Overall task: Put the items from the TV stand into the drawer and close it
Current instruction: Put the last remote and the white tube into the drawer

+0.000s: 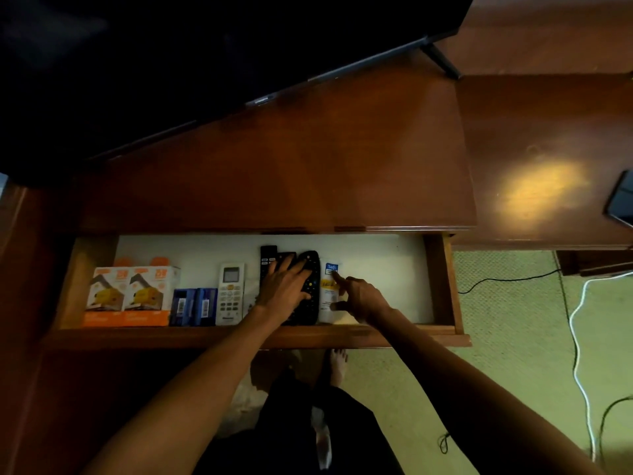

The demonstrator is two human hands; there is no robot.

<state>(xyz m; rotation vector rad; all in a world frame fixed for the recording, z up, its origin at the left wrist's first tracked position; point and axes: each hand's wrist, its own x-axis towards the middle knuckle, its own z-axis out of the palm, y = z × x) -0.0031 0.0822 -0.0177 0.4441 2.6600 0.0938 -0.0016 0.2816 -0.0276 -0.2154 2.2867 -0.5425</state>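
Both hands in the open drawer (442,279).
Left hand (286,286) lies spread flat on black remotes (308,269); right hand (359,296), loosely open, fingers the white packet (329,286) beside them.

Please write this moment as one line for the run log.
drawer: open | left hand: flat on black remotes | right hand: touching white packet | stand top: bare

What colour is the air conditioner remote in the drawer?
White, with a grey screen and some yellow buttons: the air conditioner remote, seen in the head view.
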